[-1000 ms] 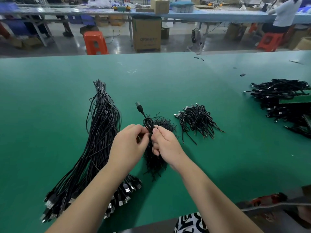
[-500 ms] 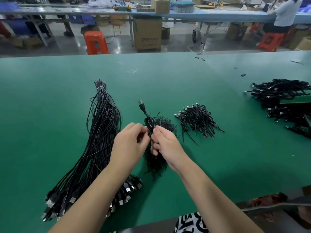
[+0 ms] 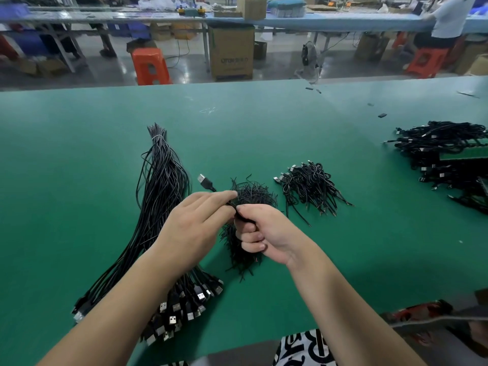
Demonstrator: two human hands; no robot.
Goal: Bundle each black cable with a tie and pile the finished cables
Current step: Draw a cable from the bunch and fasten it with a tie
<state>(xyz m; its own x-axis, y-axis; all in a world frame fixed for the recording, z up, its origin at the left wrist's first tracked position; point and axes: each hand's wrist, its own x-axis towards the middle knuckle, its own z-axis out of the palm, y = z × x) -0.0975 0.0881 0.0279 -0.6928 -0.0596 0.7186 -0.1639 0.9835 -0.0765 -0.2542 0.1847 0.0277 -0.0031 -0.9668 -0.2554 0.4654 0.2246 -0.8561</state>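
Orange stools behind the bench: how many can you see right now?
2. One orange stool stands on the floor beyond the green table's far edge, left of centre; another far right, under a seated person. More may be hidden.

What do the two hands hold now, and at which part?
Both the left hand and the right hand pinch one coiled black USB cable at its bunched loops; its plug end sticks out free, up and to the left.

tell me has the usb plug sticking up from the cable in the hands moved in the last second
Yes. The USB plug has tipped left and slightly lower, toward the long loose cables and away from the small finished pile.
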